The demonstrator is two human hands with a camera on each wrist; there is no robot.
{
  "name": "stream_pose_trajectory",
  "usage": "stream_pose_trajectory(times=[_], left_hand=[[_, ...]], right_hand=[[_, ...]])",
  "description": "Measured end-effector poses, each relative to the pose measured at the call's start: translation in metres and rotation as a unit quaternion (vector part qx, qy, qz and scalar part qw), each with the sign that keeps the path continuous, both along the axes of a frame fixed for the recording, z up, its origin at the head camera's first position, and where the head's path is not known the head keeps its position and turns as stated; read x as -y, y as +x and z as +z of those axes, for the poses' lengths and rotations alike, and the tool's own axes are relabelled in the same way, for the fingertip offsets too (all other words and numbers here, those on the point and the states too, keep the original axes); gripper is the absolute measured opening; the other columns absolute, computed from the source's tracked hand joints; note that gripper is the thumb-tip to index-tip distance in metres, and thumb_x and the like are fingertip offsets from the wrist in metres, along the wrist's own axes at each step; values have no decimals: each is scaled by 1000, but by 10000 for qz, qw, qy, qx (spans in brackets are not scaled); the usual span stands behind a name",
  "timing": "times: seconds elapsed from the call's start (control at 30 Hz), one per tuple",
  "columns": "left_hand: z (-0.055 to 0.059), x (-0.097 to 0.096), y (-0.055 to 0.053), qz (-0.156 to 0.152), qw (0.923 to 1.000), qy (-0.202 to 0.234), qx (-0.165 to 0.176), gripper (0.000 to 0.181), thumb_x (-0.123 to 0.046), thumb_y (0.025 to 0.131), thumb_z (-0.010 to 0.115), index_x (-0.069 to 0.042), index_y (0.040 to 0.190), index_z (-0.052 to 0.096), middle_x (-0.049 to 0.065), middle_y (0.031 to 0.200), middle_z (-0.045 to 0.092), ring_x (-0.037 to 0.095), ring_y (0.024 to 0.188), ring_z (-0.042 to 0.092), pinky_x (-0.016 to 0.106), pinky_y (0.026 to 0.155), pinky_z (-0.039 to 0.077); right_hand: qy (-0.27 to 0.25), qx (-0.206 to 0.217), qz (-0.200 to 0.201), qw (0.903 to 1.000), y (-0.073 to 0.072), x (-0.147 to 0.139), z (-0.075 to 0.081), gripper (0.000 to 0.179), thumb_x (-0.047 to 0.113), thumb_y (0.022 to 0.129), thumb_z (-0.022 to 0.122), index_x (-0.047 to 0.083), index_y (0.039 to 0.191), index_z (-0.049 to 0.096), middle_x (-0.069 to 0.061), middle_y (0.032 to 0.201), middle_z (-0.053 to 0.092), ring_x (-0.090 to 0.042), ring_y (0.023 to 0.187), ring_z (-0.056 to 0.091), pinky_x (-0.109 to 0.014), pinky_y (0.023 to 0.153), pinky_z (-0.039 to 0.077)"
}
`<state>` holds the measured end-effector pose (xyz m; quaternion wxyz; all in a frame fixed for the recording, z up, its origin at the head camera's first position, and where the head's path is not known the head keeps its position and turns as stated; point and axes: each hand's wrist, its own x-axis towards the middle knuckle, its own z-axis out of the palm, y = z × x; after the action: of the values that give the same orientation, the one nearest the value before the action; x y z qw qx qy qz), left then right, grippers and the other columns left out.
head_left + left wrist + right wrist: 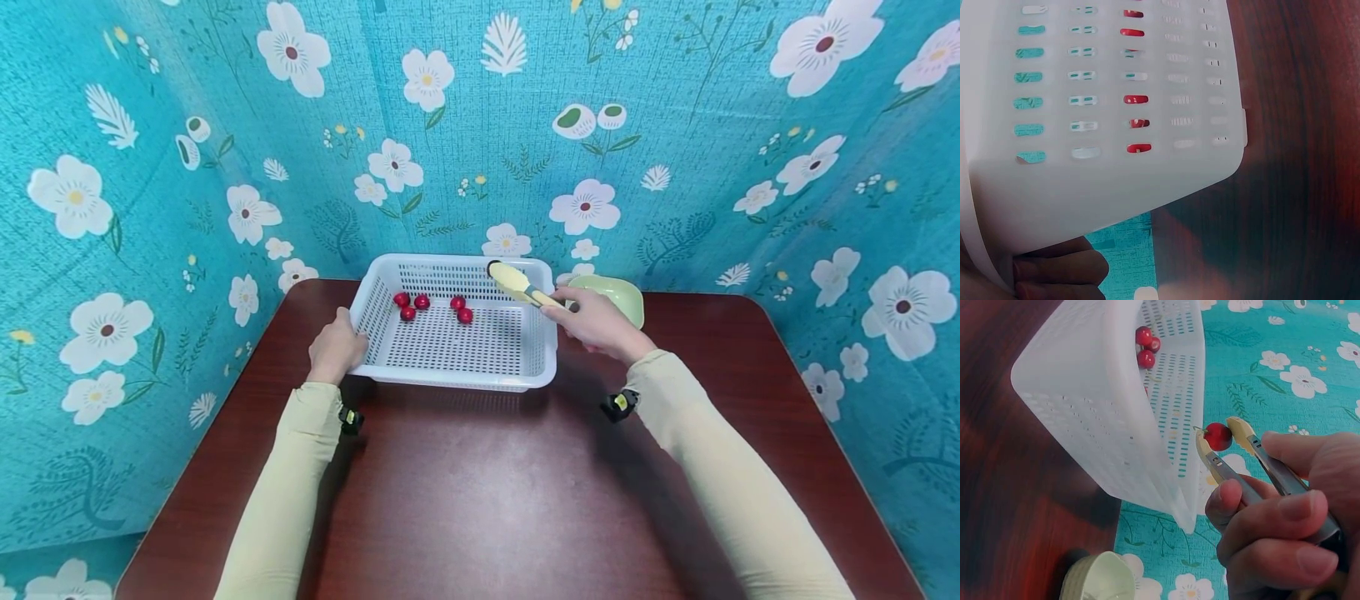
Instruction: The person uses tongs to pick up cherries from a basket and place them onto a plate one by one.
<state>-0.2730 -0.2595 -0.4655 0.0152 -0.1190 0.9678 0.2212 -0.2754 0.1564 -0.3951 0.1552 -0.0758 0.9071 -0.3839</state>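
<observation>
My left hand (337,347) grips the left rim of a white perforated plastic basket (442,380); in the left wrist view, its fingers (1063,269) curl under the rim. Several red cherries (407,313) lie on the basket floor, mostly at its left. My right hand (600,323) holds pale yellow-tipped metal tongs (1241,484) over the basket's right rear part. Between the tong tips a single cherry (1217,437) with a short stem is pinched, close by the basket's rim in the right wrist view.
A light green bowl (626,293) stands just right of the basket, partly behind my right hand. Everything rests on a dark reddish-brown table (465,483). Blue flowered cloth (465,125) hangs behind the table and along both sides.
</observation>
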Motion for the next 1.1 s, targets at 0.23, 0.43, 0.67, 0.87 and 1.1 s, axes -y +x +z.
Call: stream_pose_trajectory(times=[0.23,0.43,0.67,0.87,1.1], left_hand=[[0,-1,-2,-17,10000,-17,-22,49,-22,100,56,3,138,39,29,113,64,42,94,69,57,82,54],[1,1,-2,-15,10000,-51,22,49,-22,100,55,3,138,38,28,111,64,42,93,68,57,81,53],[0,2,0,-41,10000,-36,21,46,-22,100,53,4,136,40,28,108,64,42,93,68,57,80,53],[0,1,0,-28,10000,-28,43,45,-22,100,54,3,136,40,27,109,64,42,94,68,58,82,52],[0,1,0,-74,10000,-45,35,45,-21,100,53,4,136,40,28,108,64,42,94,68,57,80,52]], right_hand=[[-59,77,-100,9999,2,-14,5,45,42,105,58,17,141,52,-8,76,56,-17,44,37,-31,44,36],[-219,121,-101,9996,5,-27,7,39,41,106,56,19,138,54,-4,71,50,-17,45,33,-31,44,34],[-358,138,-118,9992,10,-40,10,42,41,106,57,18,141,55,-3,68,45,-17,45,33,-31,43,33],[-263,139,-249,9992,14,-53,10,47,50,103,58,18,138,56,-2,68,45,-16,46,34,-33,43,34],[-68,199,-316,9993,16,-70,9,61,63,99,56,19,141,52,-5,74,50,-17,47,35,-34,43,35]])
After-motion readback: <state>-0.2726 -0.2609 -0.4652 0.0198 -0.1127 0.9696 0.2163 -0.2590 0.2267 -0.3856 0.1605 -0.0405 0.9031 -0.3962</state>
